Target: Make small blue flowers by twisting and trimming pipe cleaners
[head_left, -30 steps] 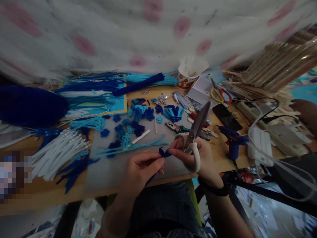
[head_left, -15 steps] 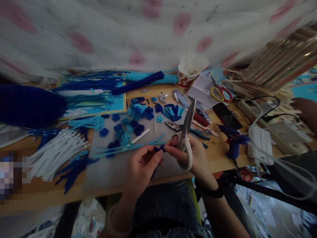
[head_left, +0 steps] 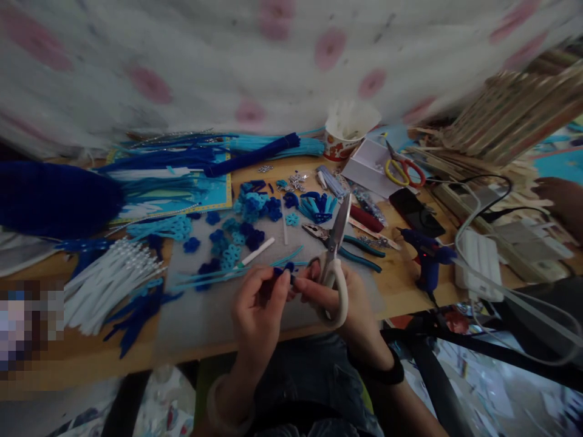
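My left hand (head_left: 259, 309) pinches a dark blue pipe cleaner (head_left: 288, 267), bent into a small loop, above the front of the grey mat (head_left: 191, 315). The fingertips of my right hand (head_left: 346, 300) meet it from the other side. White-handled scissors (head_left: 337, 267) hang in my right hand, blades pointing up and away. Just beyond the hands lie light blue pipe cleaners (head_left: 204, 279), a white stick (head_left: 259, 250) and a heap of blue fuzzy flowers (head_left: 250, 203). Pliers (head_left: 359, 246) with teal handles rest behind the scissors.
A blue glue gun (head_left: 426, 258) stands at right beside a white power strip (head_left: 478, 264) with loose cables. Behind are a phone (head_left: 416, 211), a white box (head_left: 371, 167) and a paper cup (head_left: 344, 142). White stems (head_left: 116, 282) lie left. Another person's hand (head_left: 562, 203) shows at far right.
Both hands have shifted slightly left, and the scissors have come lower and nearer me. The dark blue pipe cleaner now shows a loop standing up above the left fingertips.
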A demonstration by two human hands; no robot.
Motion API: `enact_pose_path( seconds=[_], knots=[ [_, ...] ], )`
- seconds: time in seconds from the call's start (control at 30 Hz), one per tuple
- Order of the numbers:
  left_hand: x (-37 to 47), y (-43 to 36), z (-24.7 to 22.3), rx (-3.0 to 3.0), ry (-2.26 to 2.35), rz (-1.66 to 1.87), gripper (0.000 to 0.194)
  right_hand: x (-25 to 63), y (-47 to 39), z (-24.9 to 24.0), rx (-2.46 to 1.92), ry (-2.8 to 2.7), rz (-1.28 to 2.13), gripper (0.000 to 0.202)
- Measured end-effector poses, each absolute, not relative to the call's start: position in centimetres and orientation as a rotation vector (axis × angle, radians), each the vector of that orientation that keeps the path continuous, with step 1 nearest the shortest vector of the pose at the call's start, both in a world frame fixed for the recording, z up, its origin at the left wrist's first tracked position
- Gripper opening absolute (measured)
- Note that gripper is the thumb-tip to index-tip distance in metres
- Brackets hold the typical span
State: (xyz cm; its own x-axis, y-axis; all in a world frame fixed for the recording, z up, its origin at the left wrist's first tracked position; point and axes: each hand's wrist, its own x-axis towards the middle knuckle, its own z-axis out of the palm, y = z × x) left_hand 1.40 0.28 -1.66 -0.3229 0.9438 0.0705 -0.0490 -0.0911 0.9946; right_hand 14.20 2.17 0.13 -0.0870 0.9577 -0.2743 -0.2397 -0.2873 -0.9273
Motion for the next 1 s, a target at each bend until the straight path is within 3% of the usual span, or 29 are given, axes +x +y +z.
enact_pose_path(
  seconds=[0.23,0.43,0.6,0.73,1.0],
  knots=[
    [0.4,0.3,-1.6,0.914,1.248,1.277,0.022,14.1,0.5,-0.4,-1.263,-0.952,1.459,0.032],
    [-0.9,0.6,-0.9,1.068,1.191,1.227,0.014,18.8,-0.3,-1.5,-1.132,-1.432,1.389,0.057],
    [-1.8,1.1,-0.7,1.119,1.205,1.147,0.006,20.1,-0.6,-0.6,-1.18,-1.74,1.276,0.055],
    [-2.1,1.0,-0.7,1.058,1.179,1.137,0.009,19.8,0.0,0.4,-1.22,-1.867,1.3,0.052],
    [-3.1,2.3,0.8,1.293,1.134,1.021,0.009,19.9,0.5,0.8,-1.17,-2.06,1.47,0.07]
  ],
)
